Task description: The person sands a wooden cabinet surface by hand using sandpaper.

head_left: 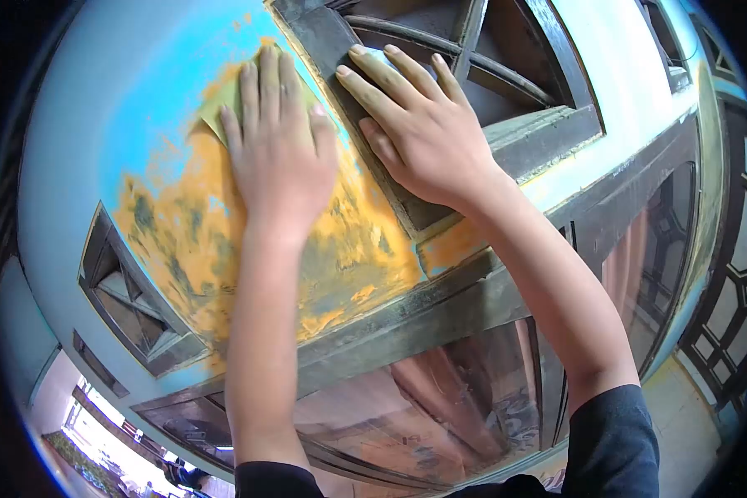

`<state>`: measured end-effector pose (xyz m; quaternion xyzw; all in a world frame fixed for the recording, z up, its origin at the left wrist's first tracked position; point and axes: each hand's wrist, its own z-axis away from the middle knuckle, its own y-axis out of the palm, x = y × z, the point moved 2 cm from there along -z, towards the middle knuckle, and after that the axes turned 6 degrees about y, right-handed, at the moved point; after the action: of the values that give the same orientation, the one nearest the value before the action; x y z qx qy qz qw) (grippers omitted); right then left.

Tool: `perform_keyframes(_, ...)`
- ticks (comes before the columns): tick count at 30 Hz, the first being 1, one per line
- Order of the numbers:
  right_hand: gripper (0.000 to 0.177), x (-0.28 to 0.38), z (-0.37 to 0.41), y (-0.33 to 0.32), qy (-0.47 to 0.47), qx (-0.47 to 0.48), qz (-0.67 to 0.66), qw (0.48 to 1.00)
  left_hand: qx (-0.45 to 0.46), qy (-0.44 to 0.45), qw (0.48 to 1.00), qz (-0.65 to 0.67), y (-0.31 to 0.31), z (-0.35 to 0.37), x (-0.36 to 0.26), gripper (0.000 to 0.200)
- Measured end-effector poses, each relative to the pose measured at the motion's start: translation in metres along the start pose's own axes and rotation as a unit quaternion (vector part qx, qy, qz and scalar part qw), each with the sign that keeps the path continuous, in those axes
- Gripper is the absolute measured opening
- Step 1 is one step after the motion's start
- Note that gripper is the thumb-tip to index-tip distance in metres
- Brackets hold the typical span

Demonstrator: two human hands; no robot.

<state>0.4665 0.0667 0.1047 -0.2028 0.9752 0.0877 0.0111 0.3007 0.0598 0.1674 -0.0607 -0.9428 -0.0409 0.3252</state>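
My left hand (278, 141) presses a yellow-green sheet of sandpaper (215, 124) flat against the wall, its fingers stretched over the sheet and pointing up. Most of the sheet is hidden under the palm. Around it the wall (153, 91) is bright blue above, with rough orange and dark grey patches (191, 232) below. My right hand (432, 133) rests with spread fingers on the dark wooden window frame (361, 124). A small pale blue patch shows between those fingers; I cannot make out what it is.
A smaller dark-framed vent window (133, 299) sits at lower left. Below the wall runs a dark wooden beam (390, 324) over glass panes (407, 415) with reddish curtains behind. A dark lattice door (730, 307) stands at far right, beside a pale floor (681, 415).
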Motion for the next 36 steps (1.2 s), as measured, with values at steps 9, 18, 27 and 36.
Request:
perform_keyframes(9, 0.050, -0.001, -0.042, 0.027, 0.000, -0.057, 0.001, 0.998, -0.025, 0.000, 0.999, -0.023, 0.004, -0.019, 0.031, 0.061)
perform_keyframes(18, 0.062, -0.008, -0.075, 0.028, -0.023, 0.019, 0.058, 0.998, -0.054, 0.026, 0.998, -0.020, 0.008, -0.036, 0.052, 0.061)
perform_keyframes(27, 0.061, -0.020, -0.078, 0.038, -0.031, -0.044, 0.060, 0.997, -0.016, 0.033, 0.999, -0.018, 0.003, -0.028, 0.056, 0.061)
perform_keyframes(36, 0.063, -0.004, -0.079, 0.002, 0.022, 0.095, -0.007, 0.995, 0.016, 0.054, 0.997, -0.061, -0.012, -0.005, 0.070, 0.063)
